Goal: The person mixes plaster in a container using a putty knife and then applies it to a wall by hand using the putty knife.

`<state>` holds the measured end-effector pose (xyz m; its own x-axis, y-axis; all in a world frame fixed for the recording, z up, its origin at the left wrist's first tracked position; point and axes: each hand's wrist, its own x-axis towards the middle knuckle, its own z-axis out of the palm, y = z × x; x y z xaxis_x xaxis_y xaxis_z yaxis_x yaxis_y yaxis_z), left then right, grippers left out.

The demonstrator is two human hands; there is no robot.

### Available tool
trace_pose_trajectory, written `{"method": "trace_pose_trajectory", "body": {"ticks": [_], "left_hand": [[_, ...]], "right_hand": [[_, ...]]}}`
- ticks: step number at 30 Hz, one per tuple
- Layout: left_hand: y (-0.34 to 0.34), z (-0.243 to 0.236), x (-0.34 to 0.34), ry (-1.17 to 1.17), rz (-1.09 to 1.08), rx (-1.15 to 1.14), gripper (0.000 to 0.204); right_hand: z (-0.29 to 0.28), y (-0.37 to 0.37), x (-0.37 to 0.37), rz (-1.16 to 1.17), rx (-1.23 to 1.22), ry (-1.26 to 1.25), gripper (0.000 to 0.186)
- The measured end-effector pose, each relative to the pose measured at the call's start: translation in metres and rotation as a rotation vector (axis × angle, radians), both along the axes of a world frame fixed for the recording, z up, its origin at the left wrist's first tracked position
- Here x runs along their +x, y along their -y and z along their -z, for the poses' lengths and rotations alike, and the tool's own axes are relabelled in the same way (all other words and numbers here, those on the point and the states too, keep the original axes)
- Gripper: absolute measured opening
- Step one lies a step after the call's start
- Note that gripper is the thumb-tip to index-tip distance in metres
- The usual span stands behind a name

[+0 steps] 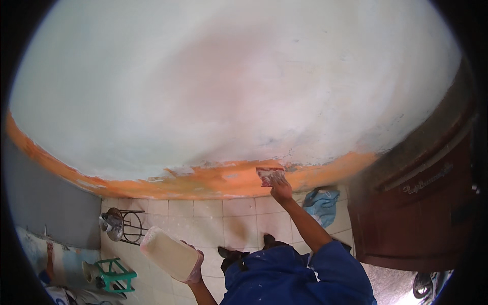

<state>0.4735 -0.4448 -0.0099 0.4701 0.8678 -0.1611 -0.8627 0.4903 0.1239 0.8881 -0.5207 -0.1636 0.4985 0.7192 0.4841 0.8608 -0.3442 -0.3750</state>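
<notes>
My right hand (281, 189) is closed on a wide putty scraper (264, 176), reddish and smeared with white. The scraper is at the lower part of the wall, on the orange band (223, 178) just under the white coating (203, 101). Lower left, my left hand (196, 268) grips a cream-coloured, rounded rectangular slab or tub (170, 253) by its right end. I cannot tell whether it is hollow. White residue marks the fingers of both hands.
A round-topped stool (116, 223) with metal legs and a green plastic stool (116, 276) stand at the left. A blue bag or cloth (322, 206) lies by the wall, near a dark red-brown panel (406, 218). Another person's arm (50, 262) shows at the far lower left.
</notes>
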Motion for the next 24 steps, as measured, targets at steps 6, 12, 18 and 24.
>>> {"method": "trace_pose_trajectory", "body": {"ticks": [6,12,18,24], "left_hand": [[0.005,0.014,-0.014,-0.020,-0.068,-0.010,0.058],[0.003,0.002,-0.005,-0.031,0.040,0.184,0.060],[-0.014,-0.001,-0.008,0.140,0.080,0.198,0.059],[-0.013,-0.011,-0.018,0.095,0.066,0.142,0.061]], "right_hand": [[-0.126,0.023,0.003,0.078,0.415,0.283,0.054],[-0.150,-0.029,0.019,0.150,0.345,0.454,0.049],[-0.029,-0.005,0.001,-0.089,0.044,0.164,0.041],[-0.185,-0.028,-0.023,-0.179,0.583,0.455,0.048]]}}
